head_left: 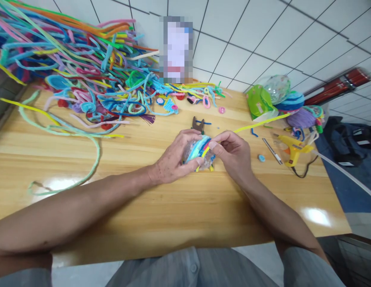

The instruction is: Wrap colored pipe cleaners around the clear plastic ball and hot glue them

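A small clear ball (pixel 189 150), partly covered with blue, mint, pink and yellow strips of pipe cleaner, is at the middle of the table. My left hand (pixel 175 155) is wrapped round its left side, with the thumb along the front. Pinched in the fingers of my right hand (pixel 233 149) is a yellow pipe cleaner (pixel 263 122). One part of it lies against the ball beside the pink strip, and its long free end sticks out to the upper right. Just beyond the ball lie pliers (pixel 198 124), their handles hidden behind my left hand.
Many coloured pipe cleaners (pixel 83 67) are heaped at the back left. A phone with a blurred screen (pixel 176 52) stands behind. To the right are a yellow glue gun (pixel 293 149), a utility knife (pixel 271 151), a green packet (pixel 260 103) and a red cylinder (pixel 334 87).
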A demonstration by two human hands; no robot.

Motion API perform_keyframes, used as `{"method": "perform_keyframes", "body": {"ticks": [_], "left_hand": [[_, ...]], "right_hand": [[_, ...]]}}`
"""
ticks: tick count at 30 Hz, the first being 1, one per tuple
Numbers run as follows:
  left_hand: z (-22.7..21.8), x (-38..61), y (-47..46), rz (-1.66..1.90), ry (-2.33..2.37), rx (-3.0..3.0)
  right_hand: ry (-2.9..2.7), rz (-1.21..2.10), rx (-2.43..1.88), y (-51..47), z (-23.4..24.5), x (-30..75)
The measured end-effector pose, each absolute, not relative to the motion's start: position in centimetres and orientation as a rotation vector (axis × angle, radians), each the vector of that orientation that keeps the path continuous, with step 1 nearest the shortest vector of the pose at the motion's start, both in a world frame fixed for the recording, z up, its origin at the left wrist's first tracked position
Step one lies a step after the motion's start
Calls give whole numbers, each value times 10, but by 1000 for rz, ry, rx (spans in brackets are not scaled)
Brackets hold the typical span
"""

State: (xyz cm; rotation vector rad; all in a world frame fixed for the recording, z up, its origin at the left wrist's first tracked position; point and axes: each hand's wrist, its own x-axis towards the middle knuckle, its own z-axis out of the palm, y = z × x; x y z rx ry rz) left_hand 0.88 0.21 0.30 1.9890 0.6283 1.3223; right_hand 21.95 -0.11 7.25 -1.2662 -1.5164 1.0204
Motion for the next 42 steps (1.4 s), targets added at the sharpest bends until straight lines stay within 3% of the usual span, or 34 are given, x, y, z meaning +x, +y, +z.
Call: {"method": "perform_keyframes", "body": {"ticks": [42], "left_hand": [[4, 7, 0, 1338, 596, 2059]], "right_hand": [[-1623, 1259, -1241, 5, 82, 232]]}}
